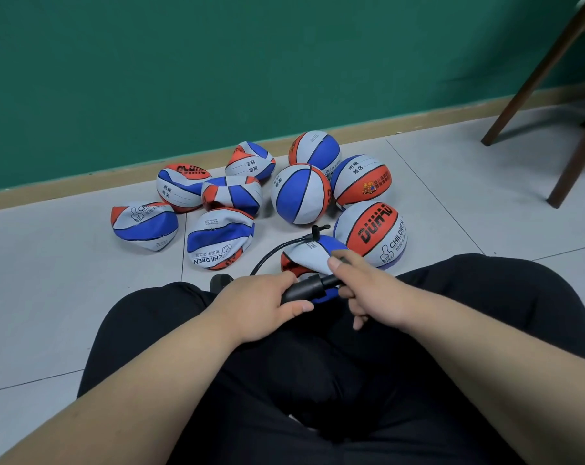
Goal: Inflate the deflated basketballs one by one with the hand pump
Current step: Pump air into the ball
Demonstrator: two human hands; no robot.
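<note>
Tiled floor, hand pump crosswise, handle rightward, left hand gripping barrel, right hand gripping handle.

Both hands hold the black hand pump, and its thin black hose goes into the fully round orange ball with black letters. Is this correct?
Only the ball is wrong. The head view shows the left hand and right hand holding the black hand pump, but its thin black hose ends at the crumpled, deflated blue, white and orange ball ahead of the hands.
</note>
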